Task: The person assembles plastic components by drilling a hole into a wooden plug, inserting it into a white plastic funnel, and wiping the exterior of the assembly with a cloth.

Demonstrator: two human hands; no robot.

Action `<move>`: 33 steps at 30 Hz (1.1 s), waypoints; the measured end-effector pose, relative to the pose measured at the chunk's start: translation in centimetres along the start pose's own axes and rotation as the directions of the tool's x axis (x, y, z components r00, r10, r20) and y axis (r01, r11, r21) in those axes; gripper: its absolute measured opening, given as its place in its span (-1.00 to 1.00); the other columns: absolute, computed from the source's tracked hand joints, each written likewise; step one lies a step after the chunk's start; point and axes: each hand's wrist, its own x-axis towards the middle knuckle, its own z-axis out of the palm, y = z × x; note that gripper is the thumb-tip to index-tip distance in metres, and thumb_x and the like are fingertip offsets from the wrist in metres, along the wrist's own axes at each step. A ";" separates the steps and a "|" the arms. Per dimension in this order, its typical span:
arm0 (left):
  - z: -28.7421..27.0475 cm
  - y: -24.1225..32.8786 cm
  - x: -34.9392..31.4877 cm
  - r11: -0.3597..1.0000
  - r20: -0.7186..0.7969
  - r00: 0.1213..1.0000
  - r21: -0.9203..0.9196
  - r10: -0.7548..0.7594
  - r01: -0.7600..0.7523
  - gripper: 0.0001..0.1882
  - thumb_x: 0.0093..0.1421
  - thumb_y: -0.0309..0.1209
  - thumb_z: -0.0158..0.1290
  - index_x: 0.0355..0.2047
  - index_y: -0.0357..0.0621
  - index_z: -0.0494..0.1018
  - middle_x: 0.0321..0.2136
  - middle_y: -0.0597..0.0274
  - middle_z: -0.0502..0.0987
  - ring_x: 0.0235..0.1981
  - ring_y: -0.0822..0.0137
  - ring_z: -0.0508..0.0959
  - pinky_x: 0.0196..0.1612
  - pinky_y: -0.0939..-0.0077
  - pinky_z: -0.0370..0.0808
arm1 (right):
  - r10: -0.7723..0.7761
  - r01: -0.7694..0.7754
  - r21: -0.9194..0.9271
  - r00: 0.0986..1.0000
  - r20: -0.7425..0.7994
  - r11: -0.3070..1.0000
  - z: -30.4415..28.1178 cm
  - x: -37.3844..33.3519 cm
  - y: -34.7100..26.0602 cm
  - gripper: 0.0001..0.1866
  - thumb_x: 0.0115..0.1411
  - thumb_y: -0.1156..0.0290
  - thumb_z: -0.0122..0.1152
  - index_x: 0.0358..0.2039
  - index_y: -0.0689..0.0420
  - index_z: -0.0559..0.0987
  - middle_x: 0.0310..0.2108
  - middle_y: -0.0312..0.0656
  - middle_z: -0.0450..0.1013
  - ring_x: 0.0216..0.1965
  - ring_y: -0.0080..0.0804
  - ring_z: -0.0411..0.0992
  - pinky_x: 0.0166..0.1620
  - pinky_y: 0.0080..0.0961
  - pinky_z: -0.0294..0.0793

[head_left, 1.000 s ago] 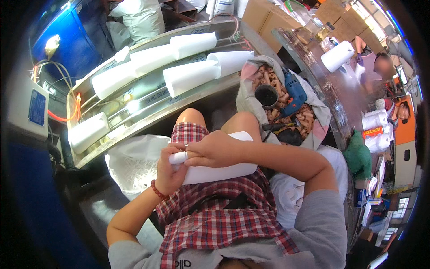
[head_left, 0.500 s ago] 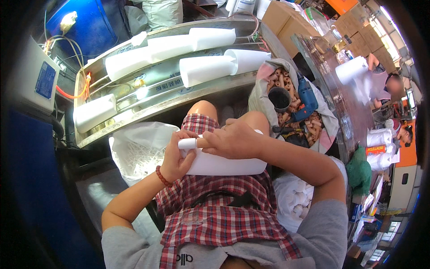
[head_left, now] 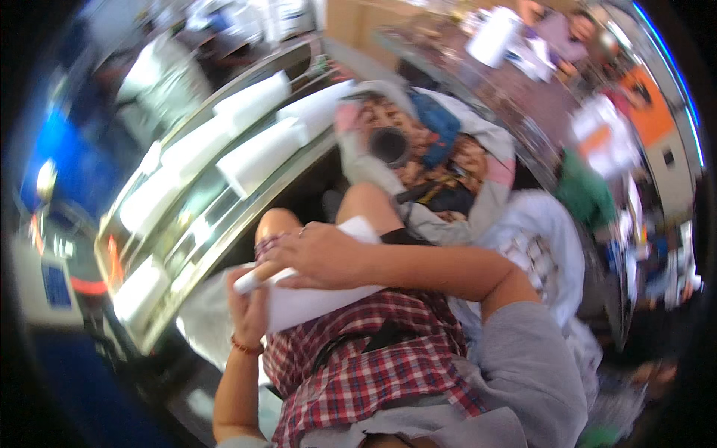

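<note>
Over my lap lies a large white sheet-like sleeve (head_left: 321, 305), its far part showing beyond my right hand. My left hand (head_left: 250, 312) closes around a small white cylinder (head_left: 245, 283) at the sleeve's left end. A short tan tube (head_left: 267, 271) sticks out of that cylinder, and the bent fingers of my right hand (head_left: 321, 257) grip it. The right forearm crosses above the sleeve from the right. Motion blur softens the fingertips, and the sleeve's middle is partly hidden under the right hand.
Ahead to the left, a long metal trough (head_left: 250, 200) carries several white sleeves (head_left: 261, 153) on rods. A sack (head_left: 355, 160) beyond my knees holds tan tubes, a dark cup (head_left: 388, 145) and a blue power drill (head_left: 437, 127). Right of me stands a white bag (head_left: 560, 224); a person sits farther off.
My head view has swung to the right, so the trough and sack appear farther left and the picture is blurred. Both hands keep their hold on the cylinder and tube.
</note>
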 end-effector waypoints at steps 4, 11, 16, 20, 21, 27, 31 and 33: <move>-1.0 1.7 2.9 0.895 0.079 0.929 -0.249 -0.363 0.371 -0.78 0.14 -0.53 -0.11 -0.17 -0.20 0.26 -0.35 0.18 0.47 -0.36 0.41 0.46 -0.24 0.61 0.40 | 0.259 -0.220 0.170 0.932 -0.252 0.960 -3.0 -4.6 0.6 -0.59 0.15 0.27 0.16 0.00 0.09 0.42 -0.06 -0.11 0.40 0.00 -0.18 0.35 0.08 -0.30 0.29; -2.2 -0.1 6.7 0.824 0.264 0.782 0.246 -0.564 0.511 -0.80 0.12 -0.46 -0.02 -0.23 -0.21 0.33 -0.43 0.30 0.41 -0.45 0.50 0.39 -0.38 0.64 0.38 | 0.933 -0.056 0.937 0.130 -0.335 0.344 -4.7 -22.5 11.4 -0.65 0.21 0.35 0.13 -0.05 0.23 0.38 -0.15 -0.17 0.43 -0.09 -0.40 0.42 -0.01 -0.51 0.40; -2.4 1.1 10.3 0.690 0.394 0.785 0.722 -0.477 0.057 -0.72 0.13 -0.36 0.10 -0.23 -0.27 0.36 -0.37 0.13 0.50 -0.33 0.35 0.51 -0.24 0.48 0.45 | 0.979 -0.079 0.993 0.174 0.105 -0.093 -7.4 -27.0 15.4 -0.70 0.22 0.33 0.12 -0.13 0.24 0.38 -0.17 -0.10 0.44 -0.18 -0.36 0.50 -0.17 -0.49 0.54; 2.2 4.7 15.5 0.553 0.511 0.851 0.747 -0.122 -0.369 -0.70 0.04 -0.44 0.14 -0.21 -0.24 0.40 -0.26 0.10 0.46 -0.25 0.25 0.52 -0.22 0.41 0.45 | 0.965 -0.234 0.959 0.169 0.201 -0.159 -8.1 -26.2 17.8 -0.65 0.24 0.28 0.08 -0.10 0.28 0.35 -0.21 -0.05 0.45 -0.27 -0.28 0.54 -0.27 -0.47 0.59; 4.2 5.6 16.7 0.618 0.510 0.857 0.698 -0.075 -0.361 -0.72 0.06 -0.42 0.13 -0.21 -0.23 0.41 -0.26 0.12 0.43 -0.27 0.24 0.51 -0.25 0.42 0.45 | 0.967 -0.275 0.951 0.170 0.191 -0.140 -8.6 -26.0 18.2 -0.64 0.24 0.28 0.08 -0.09 0.28 0.34 -0.22 -0.05 0.45 -0.27 -0.28 0.54 -0.27 -0.46 0.59; 17.7 4.9 23.1 0.666 0.711 0.699 0.486 0.077 -0.567 -0.76 0.11 -0.41 0.08 -0.20 -0.17 0.44 -0.28 0.10 0.43 -0.38 0.20 0.54 -0.30 0.40 0.46 | 0.997 -0.220 0.975 0.047 0.054 -0.043 -7.5 -24.0 25.2 -0.57 0.19 0.22 0.14 -0.05 0.26 0.36 -0.22 -0.12 0.42 -0.26 -0.35 0.46 -0.22 -0.48 0.53; 25.4 -0.4 26.4 0.623 0.770 0.621 0.415 0.147 -0.663 -0.77 0.09 -0.39 0.07 -0.21 -0.08 0.47 -0.29 0.11 0.43 -0.31 0.09 0.52 -0.24 0.28 0.45 | 0.994 -0.121 0.987 -0.004 0.109 -0.109 -6.3 -22.8 28.7 -0.51 0.12 0.15 0.24 -0.07 0.20 0.38 -0.19 -0.13 0.42 -0.23 -0.30 0.45 -0.20 -0.37 0.53; 28.2 -2.3 27.4 0.553 0.773 0.609 0.434 0.177 -0.711 -0.79 0.09 -0.38 0.06 -0.23 -0.04 0.49 -0.28 0.12 0.44 -0.26 0.07 0.51 -0.21 0.25 0.44 | 0.994 0.036 0.993 -0.021 0.111 -0.110 -5.8 -22.6 29.6 -0.50 0.12 0.14 0.25 -0.07 0.20 0.38 -0.18 -0.12 0.42 -0.21 -0.31 0.45 -0.21 -0.36 0.54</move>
